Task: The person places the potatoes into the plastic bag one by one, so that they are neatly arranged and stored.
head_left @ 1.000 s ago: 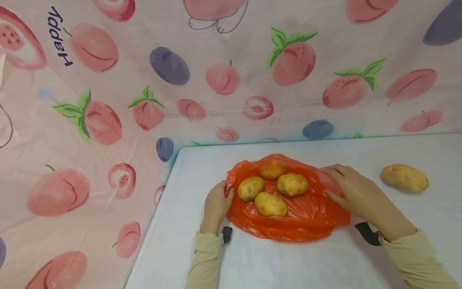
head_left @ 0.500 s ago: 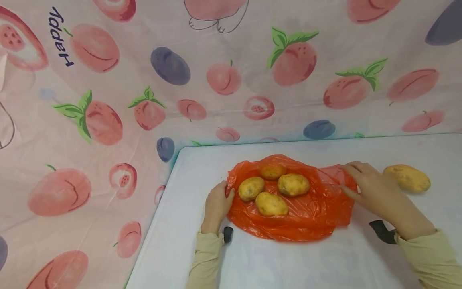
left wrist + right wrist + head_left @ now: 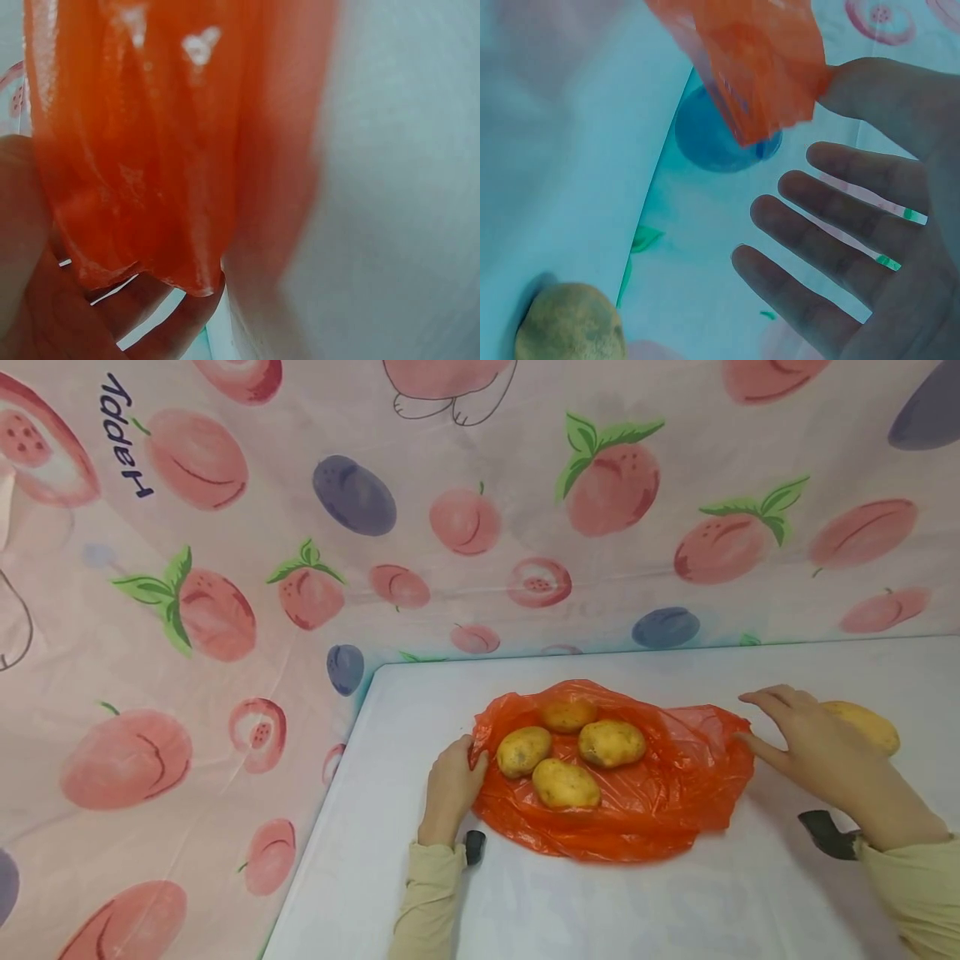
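Observation:
An orange-red plastic bag (image 3: 652, 818) lies spread on the white table in the head view, with several potatoes (image 3: 566, 783) in its left part. My left hand (image 3: 454, 783) holds the bag's left edge, thumb on the near side and fingers behind the film in the left wrist view. At the right edge of the bag, my right hand (image 3: 821, 747) has its fingers spread and straight. Its thumb tip meets the edge of the bag (image 3: 769, 67) in the right wrist view. A single potato (image 3: 873, 727) rests beyond that hand, partly hidden by it.
A white table (image 3: 600, 910) carries everything. Behind and to the left hangs a pink fruit-printed cloth (image 3: 405, 460). Black wrist-worn pieces (image 3: 828, 835) show by each wrist.
My right hand has moved right, and the bag's right side has spread out in that direction. The hand now overlaps the single potato. My left hand and the potatoes in the bag stay put.

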Demonstrator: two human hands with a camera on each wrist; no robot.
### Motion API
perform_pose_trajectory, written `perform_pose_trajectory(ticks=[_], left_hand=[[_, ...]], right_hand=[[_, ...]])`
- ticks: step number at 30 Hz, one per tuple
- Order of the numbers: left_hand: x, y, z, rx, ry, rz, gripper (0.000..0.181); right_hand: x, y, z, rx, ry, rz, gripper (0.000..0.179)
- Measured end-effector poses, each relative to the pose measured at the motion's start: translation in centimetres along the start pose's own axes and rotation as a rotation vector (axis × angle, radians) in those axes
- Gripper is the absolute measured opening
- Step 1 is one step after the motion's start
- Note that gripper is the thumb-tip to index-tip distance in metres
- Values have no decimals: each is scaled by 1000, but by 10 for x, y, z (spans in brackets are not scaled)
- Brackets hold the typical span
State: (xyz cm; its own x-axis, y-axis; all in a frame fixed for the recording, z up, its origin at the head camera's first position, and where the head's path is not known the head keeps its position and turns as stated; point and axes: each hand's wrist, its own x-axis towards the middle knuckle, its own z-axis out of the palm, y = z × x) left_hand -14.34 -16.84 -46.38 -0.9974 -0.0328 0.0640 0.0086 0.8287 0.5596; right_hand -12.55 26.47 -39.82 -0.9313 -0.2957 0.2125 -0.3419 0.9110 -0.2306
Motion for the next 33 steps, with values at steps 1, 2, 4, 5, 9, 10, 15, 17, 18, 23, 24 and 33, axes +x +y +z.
perform_pose_trajectory(ticks=[1, 2, 4, 5, 9, 10, 15, 17, 18, 23, 24, 33], left_hand=[[0, 0, 0, -3, -1, -2, 17], [0, 0, 0, -2, -1, -2, 17], [0, 0, 0, 1, -2, -3, 16], [0, 0, 0, 2, -1, -2, 16], [1, 0, 0, 9, 1, 5, 16], [1, 0, 0, 11, 2, 7, 16], [2, 0, 0, 15, 4, 13, 16], [2, 0, -1, 12, 1, 12, 16], [2, 0, -1, 11, 0, 10, 16], [2, 0, 0, 2, -6, 3, 16], [1, 0, 0, 0, -6, 4, 16], [0, 0, 0, -17, -14, -12, 17]], right_hand=[[0, 2, 0, -3, 1, 11, 58], [0, 4, 0, -1, 3, 17, 58], [0, 8, 1, -2, 24, 18, 56], [-1, 11, 1, -8, 36, 16, 55], [-1, 21, 1, -57, 62, 15, 53], [-1, 23, 1, -67, 58, 20, 53], [-3, 30, 3, -65, 26, 59, 55], [-4, 33, 5, -53, 25, 66, 55], [-5, 34, 6, -48, 32, 66, 55], [-6, 45, 12, -49, 14, 96, 56], [-6, 48, 13, -47, 12, 105, 57], [-10, 62, 19, -45, -21, 165, 64]])
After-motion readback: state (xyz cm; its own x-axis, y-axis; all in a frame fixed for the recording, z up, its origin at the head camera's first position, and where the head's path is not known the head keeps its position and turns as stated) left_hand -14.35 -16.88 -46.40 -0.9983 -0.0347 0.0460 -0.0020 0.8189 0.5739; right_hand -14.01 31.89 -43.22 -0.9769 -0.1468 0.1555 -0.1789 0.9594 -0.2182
